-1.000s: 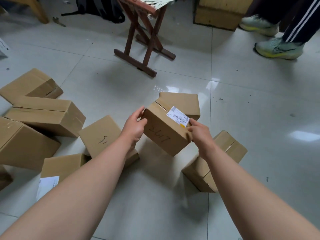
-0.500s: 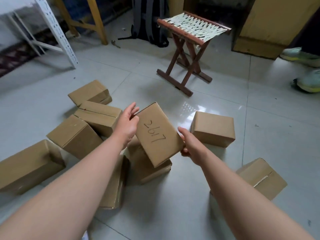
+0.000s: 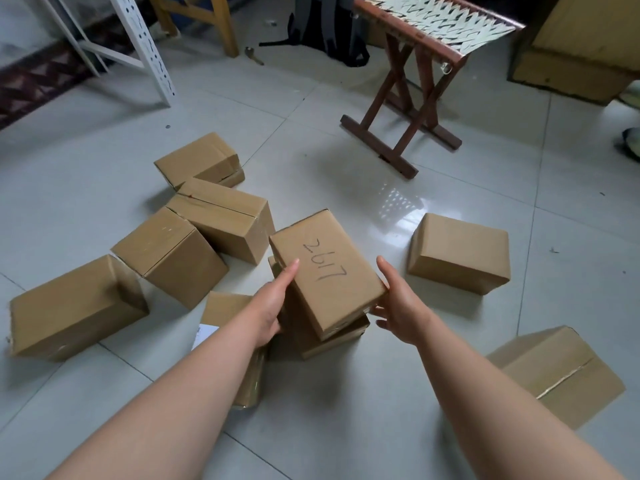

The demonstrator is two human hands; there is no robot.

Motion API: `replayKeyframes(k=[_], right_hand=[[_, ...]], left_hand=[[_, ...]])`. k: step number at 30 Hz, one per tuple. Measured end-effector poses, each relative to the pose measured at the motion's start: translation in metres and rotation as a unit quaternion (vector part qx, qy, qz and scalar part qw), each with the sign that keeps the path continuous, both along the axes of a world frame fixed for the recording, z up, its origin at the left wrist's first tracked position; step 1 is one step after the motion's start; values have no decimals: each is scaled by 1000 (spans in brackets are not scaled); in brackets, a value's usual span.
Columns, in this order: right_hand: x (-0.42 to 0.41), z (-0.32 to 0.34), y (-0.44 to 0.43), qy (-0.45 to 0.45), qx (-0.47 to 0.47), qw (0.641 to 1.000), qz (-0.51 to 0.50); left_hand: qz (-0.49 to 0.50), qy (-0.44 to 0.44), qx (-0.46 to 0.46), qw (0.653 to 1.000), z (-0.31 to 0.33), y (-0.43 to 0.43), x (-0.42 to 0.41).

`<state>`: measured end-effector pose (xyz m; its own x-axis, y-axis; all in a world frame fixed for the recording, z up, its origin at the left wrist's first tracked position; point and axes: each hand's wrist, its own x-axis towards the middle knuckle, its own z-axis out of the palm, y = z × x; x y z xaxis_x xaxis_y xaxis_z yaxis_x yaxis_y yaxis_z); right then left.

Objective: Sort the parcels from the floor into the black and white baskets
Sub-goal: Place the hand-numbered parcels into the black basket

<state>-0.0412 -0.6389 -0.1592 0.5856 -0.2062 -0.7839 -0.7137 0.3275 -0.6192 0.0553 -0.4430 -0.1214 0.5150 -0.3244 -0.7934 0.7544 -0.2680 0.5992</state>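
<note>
Two bare forearms reach in from the lower edge. The left hand [image 3: 269,308] presses flat against the left side of the held box [image 3: 325,271]; the right hand [image 3: 398,306] cups its lower right corner, fingers spread. The hands are apart, clamped on opposite sides of this box. It is plain brown corrugated cardboard, rectangular, tilted, with "2617" handwritten in dark marker on its upper face. It sits just above a second box [image 3: 332,337] of the same material, whether touching cannot be told.

Beside the left wrist a labelled box [image 3: 225,310] lies on the floor [image 3: 346,410], a white sticker showing at its edge. At lower right a taped box [image 3: 561,372] sits skewed. Far left, a long box [image 3: 76,306] lies flat. Beyond it three boxes cluster: a cube box [image 3: 169,254], a seamed box [image 3: 221,220] leaning against it, and a rear box [image 3: 199,161] with a dented end. To the right a lone box [image 3: 457,252] sits well apart.

The floor is glossy pale grey tile with thin joints. Farther back stands a folding stool [image 3: 412,98], dark wooden crossed legs and woven strap seat. A white perforated metal frame [image 3: 149,46] stands at far left.
</note>
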Motion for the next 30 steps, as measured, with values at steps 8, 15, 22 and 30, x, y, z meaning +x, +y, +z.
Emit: replayKeyframes(k=[8, 15, 22, 30], right_hand=[[8, -5, 8, -26, 28, 998, 50], [25, 74, 7, -38, -31, 996, 71], [29, 237, 32, -46, -40, 992, 108], [39, 451, 83, -89, -61, 986, 124]], left_hand=[[-9, -14, 20, 1000, -13, -3, -3], [33, -50, 24, 998, 52, -9, 3], [76, -60, 14, 995, 209, 14, 0], [113, -97, 7, 989, 425, 70, -4]])
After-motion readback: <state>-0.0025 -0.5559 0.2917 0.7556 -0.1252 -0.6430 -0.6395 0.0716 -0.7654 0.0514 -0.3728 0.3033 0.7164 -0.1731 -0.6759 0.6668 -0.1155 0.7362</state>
